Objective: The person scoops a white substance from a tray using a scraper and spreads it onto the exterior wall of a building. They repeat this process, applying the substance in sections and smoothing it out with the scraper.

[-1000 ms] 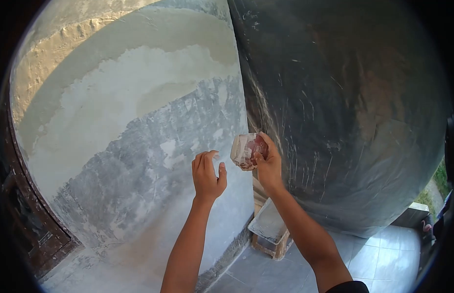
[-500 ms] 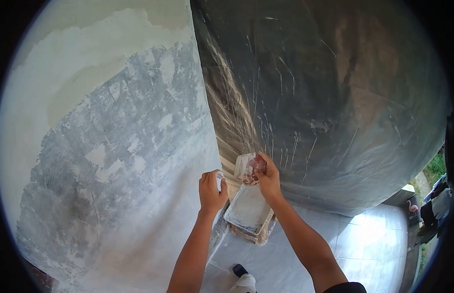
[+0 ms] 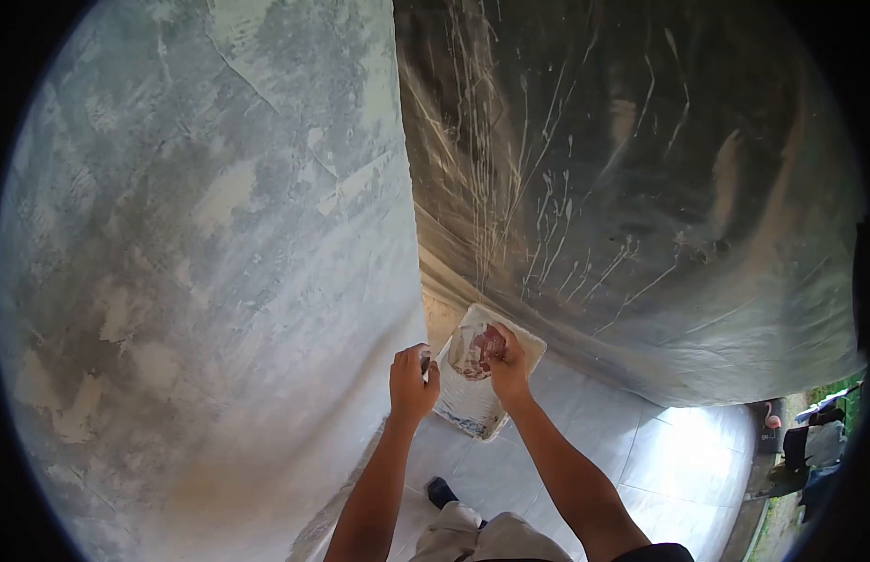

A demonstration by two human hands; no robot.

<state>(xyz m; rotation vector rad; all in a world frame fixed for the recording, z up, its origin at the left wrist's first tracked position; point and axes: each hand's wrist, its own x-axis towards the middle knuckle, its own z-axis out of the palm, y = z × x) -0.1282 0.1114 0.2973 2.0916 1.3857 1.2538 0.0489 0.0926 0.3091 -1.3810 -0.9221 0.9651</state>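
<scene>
My right hand [image 3: 510, 367] grips a flat reddish-brown spreader [image 3: 468, 347] smeared with white putty, thumb across its face. Below and around it in view lies a white rectangular tray [image 3: 471, 421], coated inside with whitish material. My left hand [image 3: 413, 386] is closed near the tray's left side, beside the wall edge. A small dark and pale piece shows between its thumb and fingers; its kind I cannot tell. Patchy grey and white coating covers the wall [image 3: 220, 262] on the left.
Dark plastic sheeting [image 3: 641, 187] with white drips hangs on the right. Grey floor tiles [image 3: 585, 431] lie below, bright with light at the right. My legs in pale trousers [image 3: 510, 539] and a dark shoe [image 3: 442, 491] show at the bottom. A pink flamingo figure [image 3: 771, 417] stands far right.
The view has tilted down, showing more of my legs. My right hand with the spreader has come lower, and now overlaps the tray more. My left hand stays closed, slightly lower.
</scene>
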